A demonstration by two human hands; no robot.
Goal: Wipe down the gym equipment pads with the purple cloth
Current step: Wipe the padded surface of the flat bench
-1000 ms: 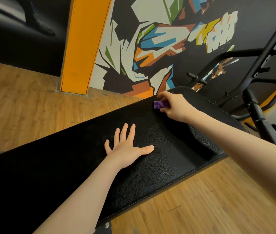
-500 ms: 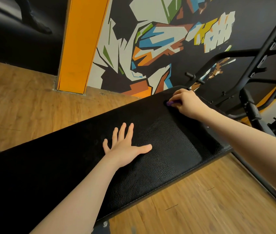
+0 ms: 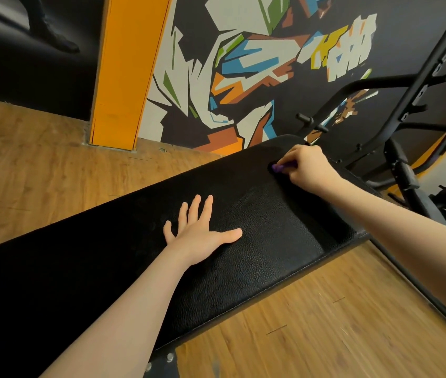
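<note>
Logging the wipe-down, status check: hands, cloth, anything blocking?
Left hand flat on bench pad. Right hand grips purple cloth, far end. Nothing blocking.

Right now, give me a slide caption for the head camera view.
Right hand wipes the black bench pad with a purple cloth while the left hand rests flat on it.

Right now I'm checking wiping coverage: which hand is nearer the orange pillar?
Left. The left hand lies flat mid-pad, below and right of the orange pillar; the right hand grips the purple cloth farther right.
</note>
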